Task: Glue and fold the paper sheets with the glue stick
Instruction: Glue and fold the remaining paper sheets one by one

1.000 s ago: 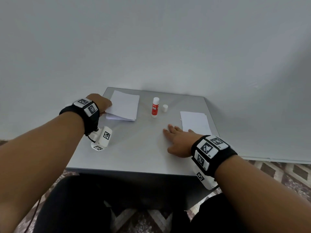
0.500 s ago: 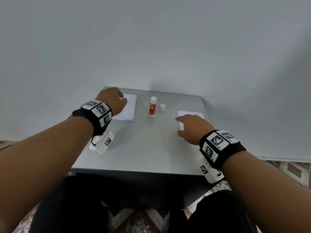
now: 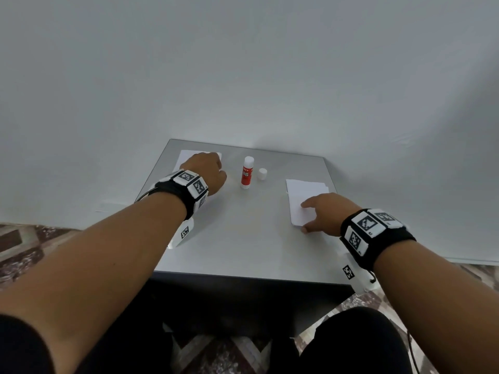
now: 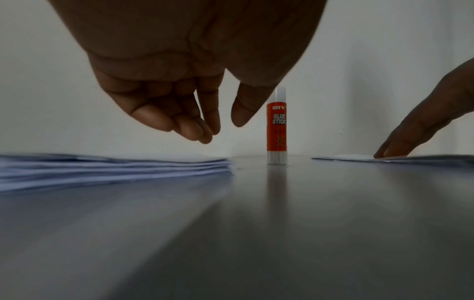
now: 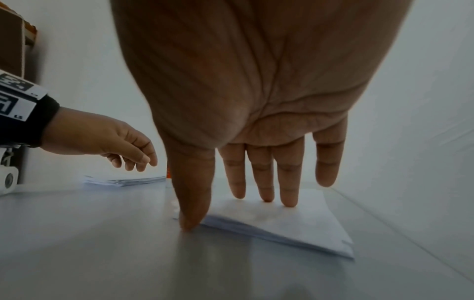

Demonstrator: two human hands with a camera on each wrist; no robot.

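Observation:
A red and white glue stick (image 3: 246, 172) stands uncapped at the back of the grey table (image 3: 243, 238); its white cap (image 3: 262, 174) sits just to its right. A stack of white paper sheets (image 3: 186, 157) lies at the back left. My left hand (image 3: 208, 171) hovers over that stack, fingers loosely curled and holding nothing, as the left wrist view shows (image 4: 223, 130), with the glue stick (image 4: 276, 125) just beyond the thumb. A pile of folded sheets (image 3: 305, 190) lies at the right. My right hand (image 3: 310, 215) presses straight fingers (image 5: 288, 182) flat on that pile (image 5: 307, 229).
A plain white wall rises right behind the table's far edge. The table's right edge runs close beside the folded pile. Patterned floor and my dark-clothed legs show below the near edge. A brown box (image 5: 12, 46) sits high at the left in the right wrist view.
My left hand moved from the stack's left edge to above it, toward the glue stick. My right hand left the bare table middle and now presses on the folded pile at the right.

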